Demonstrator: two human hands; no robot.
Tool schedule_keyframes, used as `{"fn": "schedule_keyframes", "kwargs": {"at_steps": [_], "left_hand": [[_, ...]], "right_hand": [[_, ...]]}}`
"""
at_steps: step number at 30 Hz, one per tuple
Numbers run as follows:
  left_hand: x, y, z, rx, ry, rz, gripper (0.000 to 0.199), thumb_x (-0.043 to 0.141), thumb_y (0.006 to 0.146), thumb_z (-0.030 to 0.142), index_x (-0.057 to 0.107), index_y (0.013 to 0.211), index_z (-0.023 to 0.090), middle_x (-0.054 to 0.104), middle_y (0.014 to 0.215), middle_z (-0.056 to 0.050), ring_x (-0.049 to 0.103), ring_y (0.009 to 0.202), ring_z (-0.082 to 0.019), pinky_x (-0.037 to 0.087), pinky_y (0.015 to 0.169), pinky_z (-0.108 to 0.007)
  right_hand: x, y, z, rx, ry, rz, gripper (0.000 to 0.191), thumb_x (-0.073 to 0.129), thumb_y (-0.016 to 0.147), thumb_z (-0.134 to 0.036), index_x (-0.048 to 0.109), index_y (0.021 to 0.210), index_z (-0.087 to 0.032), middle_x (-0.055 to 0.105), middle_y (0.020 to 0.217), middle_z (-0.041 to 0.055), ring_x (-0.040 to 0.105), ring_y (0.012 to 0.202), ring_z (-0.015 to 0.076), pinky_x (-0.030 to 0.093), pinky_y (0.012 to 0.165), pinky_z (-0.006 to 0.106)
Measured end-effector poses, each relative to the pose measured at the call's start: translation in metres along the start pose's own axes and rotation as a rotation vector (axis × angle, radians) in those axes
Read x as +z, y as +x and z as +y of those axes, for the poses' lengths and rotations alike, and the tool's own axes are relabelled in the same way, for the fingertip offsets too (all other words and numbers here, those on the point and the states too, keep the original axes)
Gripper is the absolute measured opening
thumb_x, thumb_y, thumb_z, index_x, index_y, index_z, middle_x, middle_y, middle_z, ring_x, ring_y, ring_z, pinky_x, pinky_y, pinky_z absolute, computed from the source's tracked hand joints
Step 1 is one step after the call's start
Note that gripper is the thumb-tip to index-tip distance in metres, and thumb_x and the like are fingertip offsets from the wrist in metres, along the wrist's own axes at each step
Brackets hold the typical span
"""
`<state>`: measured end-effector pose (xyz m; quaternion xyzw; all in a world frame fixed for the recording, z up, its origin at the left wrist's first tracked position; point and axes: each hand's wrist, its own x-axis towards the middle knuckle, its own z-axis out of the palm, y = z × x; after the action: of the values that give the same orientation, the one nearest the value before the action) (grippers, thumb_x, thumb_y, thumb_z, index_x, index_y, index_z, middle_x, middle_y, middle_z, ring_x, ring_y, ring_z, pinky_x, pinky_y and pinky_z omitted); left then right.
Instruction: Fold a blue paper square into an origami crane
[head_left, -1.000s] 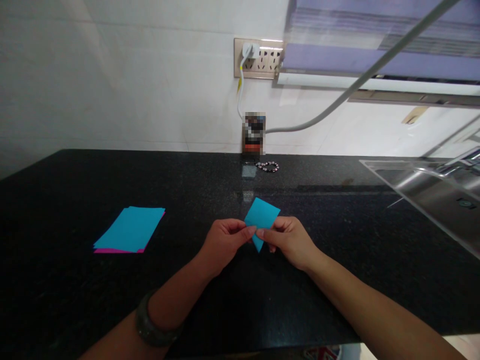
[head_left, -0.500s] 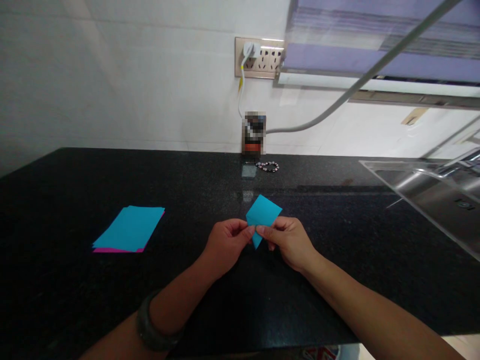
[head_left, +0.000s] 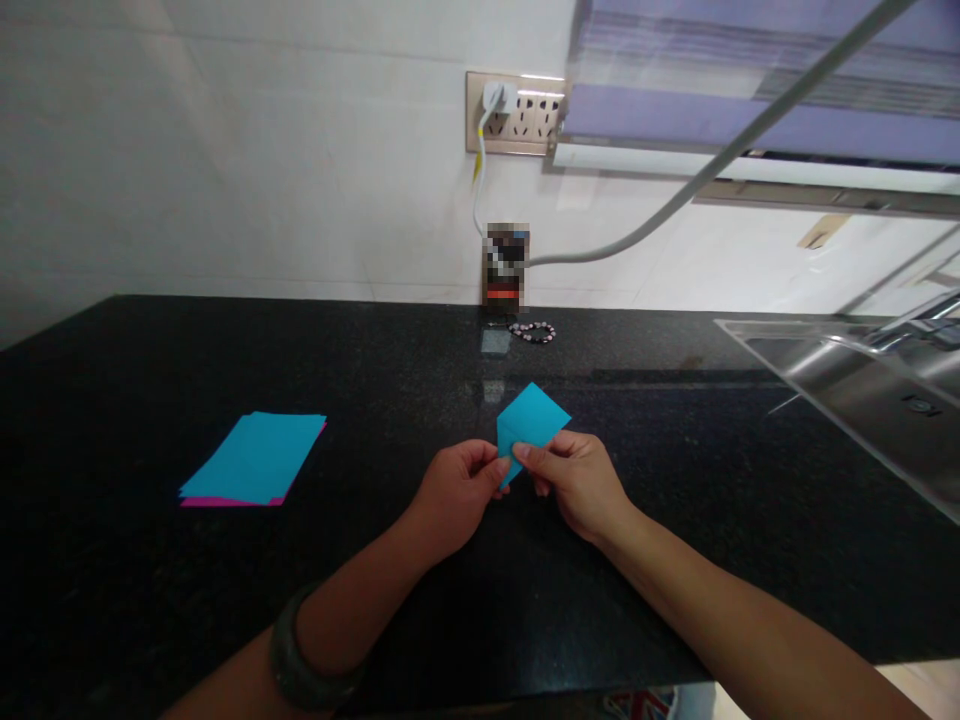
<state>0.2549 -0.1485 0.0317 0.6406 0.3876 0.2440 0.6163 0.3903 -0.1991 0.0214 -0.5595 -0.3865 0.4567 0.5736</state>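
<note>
The left hand [head_left: 456,495] pinches the blue paper [head_left: 534,415] at seven o'clock, the right hand [head_left: 590,482] at four. It looks light and bendy; hold edges softly.

Blue paper [head_left: 533,415] in left hand [head_left: 454,497] and right hand [head_left: 589,487]

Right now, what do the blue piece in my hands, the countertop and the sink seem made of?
Blue piece: likely matte paper, being thin with crisp edges and a faint crease. Countertop: probably polished stone, dark, speckled and reflective. Sink: apparently stainless steel, with a grey metallic sheen.
</note>
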Motion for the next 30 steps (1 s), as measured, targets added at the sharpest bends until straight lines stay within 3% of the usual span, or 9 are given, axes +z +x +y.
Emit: {"fn": "schedule_keyframes", "kwargs": {"at_steps": [6,16,21,25,30], "left_hand": [[-0.001,0.001,-0.005,0.004,0.06,-0.056,0.02,0.052,0.074,0.031,0.053,0.064,0.014,0.054,0.058,0.001,0.047,0.056,-0.011,0.037,0.057,-0.023],[-0.006,0.001,-0.006,0.093,0.273,-0.035,0.033,0.046,0.078,0.042,0.054,0.06,0.016,0.048,0.05,0.003,0.042,0.048,-0.01,0.032,0.047,-0.022],[-0.009,0.003,-0.007,0.178,-0.049,0.089,0.028,0.057,0.072,0.037,0.059,0.091,0.016,0.063,0.08,-0.003,0.057,0.074,-0.015,0.043,0.067,-0.025],[-0.012,0.003,-0.006,0.14,-0.102,0.137,0.023,0.057,0.073,0.037,0.06,0.074,0.014,0.06,0.068,-0.001,0.055,0.064,-0.013,0.044,0.063,-0.025],[-0.014,0.0,-0.001,0.125,-0.078,0.127,0.023,0.057,0.073,0.036,0.059,0.068,0.014,0.057,0.061,0.001,0.051,0.058,-0.011,0.041,0.057,-0.023]], "right_hand": [[-0.003,0.003,0.001,-0.007,-0.022,0.062,0.034,0.065,0.066,-0.037,0.047,0.047,-0.015,0.044,0.04,-0.0045,0.035,0.038,0.0061,0.025,0.041,0.022],[-0.009,0.006,0.0,-0.018,-0.058,0.041,0.034,0.064,0.067,-0.037,0.047,0.048,-0.015,0.044,0.041,-0.0046,0.036,0.038,0.0063,0.024,0.042,0.022],[-0.01,0.005,-0.004,0.023,-0.121,-0.118,0.027,0.063,0.067,-0.037,0.054,0.057,-0.014,0.046,0.046,-0.005,0.036,0.039,0.0056,0.026,0.041,0.021],[-0.004,-0.001,-0.009,0.065,-0.159,-0.237,0.025,0.064,0.066,-0.036,0.056,0.059,-0.014,0.046,0.047,-0.0049,0.036,0.04,0.005,0.028,0.04,0.019],[-0.001,-0.003,-0.011,0.041,-0.109,-0.272,0.02,0.064,0.067,-0.034,0.058,0.07,-0.015,0.051,0.055,-0.0038,0.039,0.044,0.0051,0.031,0.042,0.018]]}}
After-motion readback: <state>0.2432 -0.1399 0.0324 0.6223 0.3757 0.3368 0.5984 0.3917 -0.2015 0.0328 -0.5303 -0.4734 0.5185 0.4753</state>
